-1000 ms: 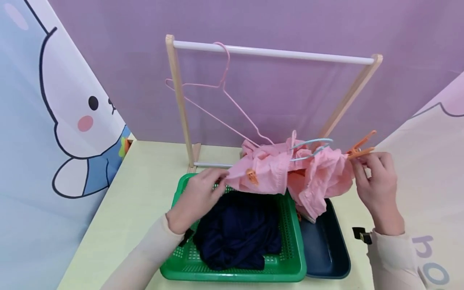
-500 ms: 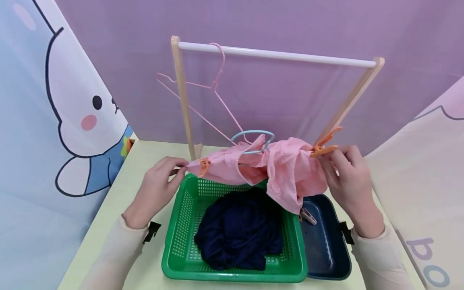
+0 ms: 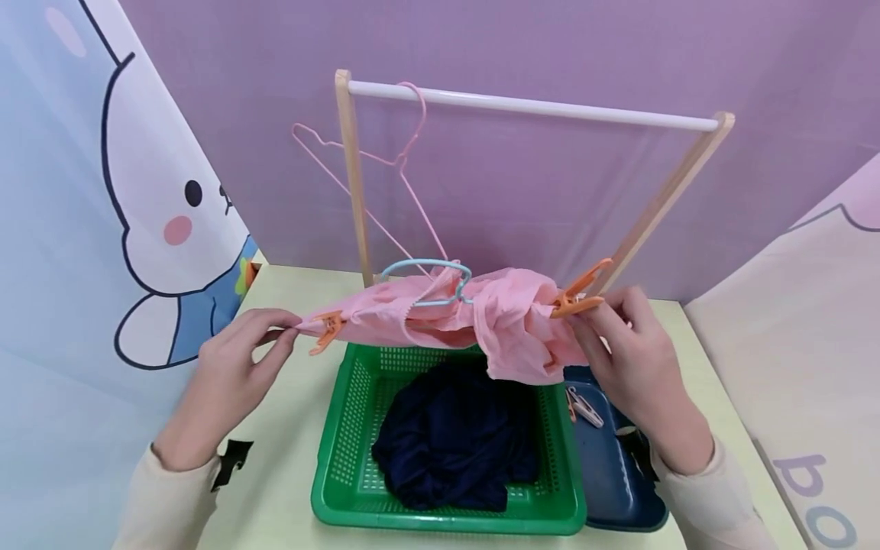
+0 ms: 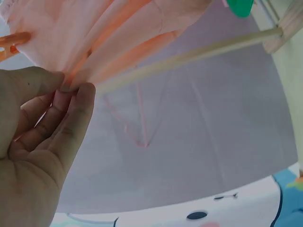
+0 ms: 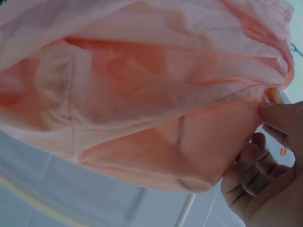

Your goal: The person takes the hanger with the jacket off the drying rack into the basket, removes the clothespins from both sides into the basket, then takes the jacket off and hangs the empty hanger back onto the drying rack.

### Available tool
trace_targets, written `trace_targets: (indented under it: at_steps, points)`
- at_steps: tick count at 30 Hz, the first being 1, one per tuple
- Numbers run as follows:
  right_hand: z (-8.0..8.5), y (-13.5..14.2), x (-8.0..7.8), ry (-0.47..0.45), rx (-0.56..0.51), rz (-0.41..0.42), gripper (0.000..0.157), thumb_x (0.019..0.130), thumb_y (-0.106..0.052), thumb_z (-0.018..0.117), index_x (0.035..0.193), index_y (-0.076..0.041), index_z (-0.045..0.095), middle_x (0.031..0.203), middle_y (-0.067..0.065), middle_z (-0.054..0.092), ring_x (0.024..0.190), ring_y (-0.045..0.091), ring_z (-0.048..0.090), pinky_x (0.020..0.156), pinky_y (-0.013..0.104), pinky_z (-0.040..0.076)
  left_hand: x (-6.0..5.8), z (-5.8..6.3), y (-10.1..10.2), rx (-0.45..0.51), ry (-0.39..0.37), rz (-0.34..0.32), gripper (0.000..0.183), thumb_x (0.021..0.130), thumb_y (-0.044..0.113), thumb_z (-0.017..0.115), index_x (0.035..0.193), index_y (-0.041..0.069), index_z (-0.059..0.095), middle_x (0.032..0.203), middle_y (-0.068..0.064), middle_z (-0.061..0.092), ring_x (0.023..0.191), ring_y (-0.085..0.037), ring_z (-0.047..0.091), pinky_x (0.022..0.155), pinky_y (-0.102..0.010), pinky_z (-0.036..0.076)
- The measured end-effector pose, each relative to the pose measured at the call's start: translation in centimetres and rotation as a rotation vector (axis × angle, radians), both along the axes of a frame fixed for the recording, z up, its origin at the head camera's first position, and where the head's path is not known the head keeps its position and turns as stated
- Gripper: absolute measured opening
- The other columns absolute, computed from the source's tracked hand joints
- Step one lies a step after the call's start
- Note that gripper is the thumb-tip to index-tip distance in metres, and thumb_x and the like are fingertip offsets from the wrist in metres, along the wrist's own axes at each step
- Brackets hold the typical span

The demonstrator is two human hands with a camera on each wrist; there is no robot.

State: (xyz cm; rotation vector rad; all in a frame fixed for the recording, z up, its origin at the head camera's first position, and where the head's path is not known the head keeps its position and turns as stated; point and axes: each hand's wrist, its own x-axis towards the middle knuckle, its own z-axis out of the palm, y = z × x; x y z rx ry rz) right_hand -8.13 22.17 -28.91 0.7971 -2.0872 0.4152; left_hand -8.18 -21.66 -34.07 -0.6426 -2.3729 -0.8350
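A pink garment [image 3: 385, 317] with a gathered edge stretches between both hands above the basket. My left hand [image 3: 234, 374] pinches its left corner between thumb and fingers, just outside an orange clothespin [image 3: 331, 328]. At the other end, my right hand [image 3: 639, 359] pinches the cloth beside a second orange clothespin [image 3: 574, 298]. A light blue hanger [image 3: 426, 263] pokes up from the middle, the rest of it inside the folds. The left wrist view has the cloth [image 4: 113, 42] bunched at the fingertips; in the right wrist view it hangs in loose folds [image 5: 142, 109].
A green basket [image 3: 323, 489] holds a dark navy cloth [image 3: 454, 443]. Right of it, a dark blue tray [image 3: 605, 473] contains a few clothespins [image 3: 586, 407]. Behind stands a rack with a white rail [image 3: 536, 105], from which a pink hanger [image 3: 406, 164] hangs.
The garment and blue hanger have moved left with both hands. My left hand has gone farthest, drawing the cloth out wider. The pegs in the tray show more now.
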Motion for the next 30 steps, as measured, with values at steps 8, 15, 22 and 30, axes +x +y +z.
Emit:
trace_targets:
  at_steps: [8,15,22,30]
  points:
    - [0.6,-0.2,1.4,-0.047,-0.004,0.016,0.039,0.105,-0.036,0.054,0.094,-0.004,0.072,0.086,0.016,0.056,0.065,0.023,0.047,0.05,0.028,0.036,1.4,0.8,-1.0,-0.007,0.016,-0.062,0.024,0.085,-0.001,0.073,0.107,0.008,0.07,0.102,0.004,0.069,0.091,-0.008,0.064,0.086,-0.01,0.048]
    - [-0.2,0.4,3.5,-0.144,0.018,0.042,0.043,0.106,-0.038,0.05,0.093,-0.003,0.07,0.085,0.009,0.059,0.067,0.017,0.047,0.057,0.025,0.037,2.1,0.5,-1.5,-0.028,-0.023,-0.171,0.019,0.089,0.007,0.075,0.104,0.017,0.071,0.098,0.01,0.069,0.084,-0.005,0.065,0.077,-0.01,0.05]
    - [-2.8,1.2,5.5,-0.298,0.004,0.103,0.039,0.106,-0.041,0.05,0.097,-0.009,0.071,0.089,-0.001,0.059,0.071,0.008,0.044,0.058,0.016,0.038,2.8,-0.6,-2.1,-0.077,-0.292,-0.267,0.037,0.082,-0.004,0.079,0.101,0.026,0.069,0.097,0.018,0.067,0.085,-0.002,0.066,0.075,-0.016,0.055]
    - [-6.9,2.4,6.8,-0.545,-0.041,0.11,0.015,0.093,-0.014,0.074,0.104,-0.022,0.07,0.097,-0.01,0.057,0.074,0.003,0.047,0.061,0.011,0.041,2.6,-3.5,-2.0,-0.069,-0.653,-0.394,0.022,0.094,0.004,0.07,0.103,0.023,0.071,0.097,0.015,0.067,0.087,-0.005,0.066,0.075,-0.027,0.059]
